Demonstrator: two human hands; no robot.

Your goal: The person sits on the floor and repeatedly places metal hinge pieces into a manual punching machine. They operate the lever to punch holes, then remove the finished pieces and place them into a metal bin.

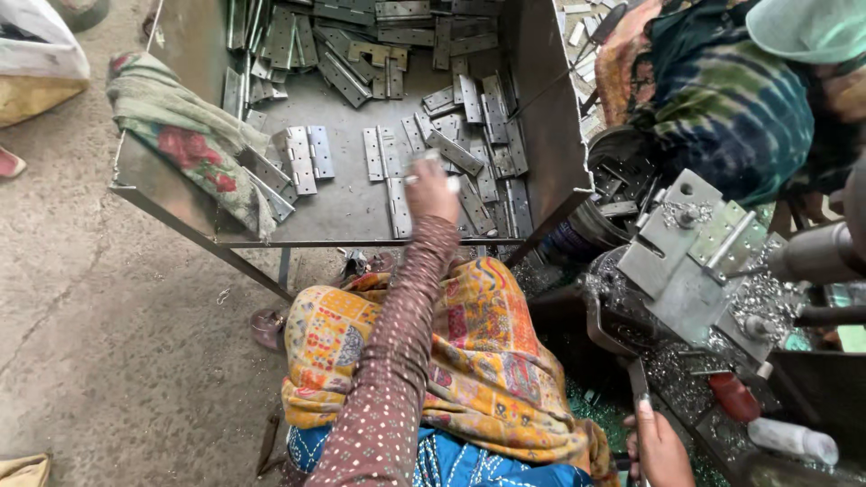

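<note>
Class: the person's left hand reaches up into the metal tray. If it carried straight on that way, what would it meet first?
Probably the loose hinges lying just beyond the left hand on the tray; depth is hard to judge.

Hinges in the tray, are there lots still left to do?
Yes, many hinges still lie loose in the metal tray. The left hand is reaching onto one now. The right hand rests by the machine, amid metal shavings. No finished pile shows.

Floor [108,298]: bare grey concrete, cracked and stained, from 7 to 10 o'clock.
Light: soft, even daylight, no hard shadows.
Furniture: a metal drilling machine [713,271] at 4 o'clock, strewn with silvery shavings [767,298].
</note>
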